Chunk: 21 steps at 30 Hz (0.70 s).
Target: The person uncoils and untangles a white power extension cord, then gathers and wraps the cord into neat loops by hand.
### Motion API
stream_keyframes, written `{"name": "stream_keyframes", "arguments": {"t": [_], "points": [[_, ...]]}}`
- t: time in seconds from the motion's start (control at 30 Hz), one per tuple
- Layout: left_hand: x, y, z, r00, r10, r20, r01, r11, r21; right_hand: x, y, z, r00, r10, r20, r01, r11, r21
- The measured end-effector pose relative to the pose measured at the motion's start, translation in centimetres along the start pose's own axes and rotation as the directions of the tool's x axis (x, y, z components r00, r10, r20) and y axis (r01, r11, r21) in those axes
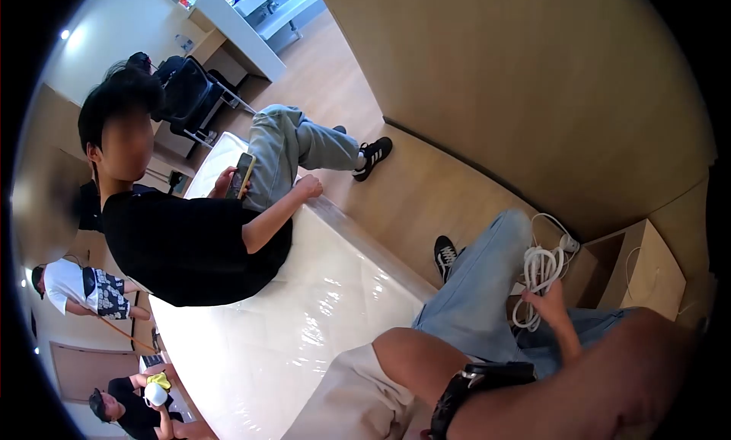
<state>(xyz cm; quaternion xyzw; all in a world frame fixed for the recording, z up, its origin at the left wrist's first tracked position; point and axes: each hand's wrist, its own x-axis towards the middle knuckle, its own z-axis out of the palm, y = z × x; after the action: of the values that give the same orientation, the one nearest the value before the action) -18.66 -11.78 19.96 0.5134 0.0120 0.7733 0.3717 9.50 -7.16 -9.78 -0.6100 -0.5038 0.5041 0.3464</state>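
Observation:
Neither of my hands shows. A bare forearm with a black watch (472, 390) crosses the lower right, close to the camera; its hand is hidden or outside the view, and I cannot tell which arm it is. Beside it are a bare knee (415, 349) and beige shorts (350, 398). Beyond the forearm, the hand (550, 299) of a person in light blue jeans (472, 303) is closed on a coiled white cable (542, 269). A white plug or socket end (568, 243) hangs beside the coil.
A person in a black shirt (190, 250) sits on a plastic-wrapped mattress (304, 318), holding a phone (242, 173). Two people (68, 284) (122, 398) are farther left. An open wooden box (655, 269) stands at the right, a wooden panel (518, 82) above, a black chair (186, 94) behind.

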Motion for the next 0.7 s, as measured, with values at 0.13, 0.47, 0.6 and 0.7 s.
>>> {"name": "stream_keyframes", "arguments": {"t": [0.13,0.47,0.6,0.7], "points": [[0.4,0.3,-0.2,1.000,-0.014,0.018,0.014,1.000,0.009,-0.2,-0.6,0.2,0.999,0.005,-0.039,-0.004,1.000,0.011],[-2.2,-4.1,2.0,0.991,-0.107,-0.081,0.078,0.948,-0.307,0.2,1.5,-0.6,0.999,0.030,0.042,-0.023,0.985,-0.170],[-2.3,-3.0,1.3,0.992,-0.109,-0.069,0.089,0.965,-0.248,0.2,1.2,-0.3,1.000,-0.008,0.007,0.009,0.993,-0.116],[-2.7,-2.8,1.4,0.990,-0.114,-0.082,0.090,0.965,-0.248,0.2,1.1,-0.2,1.000,0.026,0.010,-0.025,0.995,-0.092]]}}
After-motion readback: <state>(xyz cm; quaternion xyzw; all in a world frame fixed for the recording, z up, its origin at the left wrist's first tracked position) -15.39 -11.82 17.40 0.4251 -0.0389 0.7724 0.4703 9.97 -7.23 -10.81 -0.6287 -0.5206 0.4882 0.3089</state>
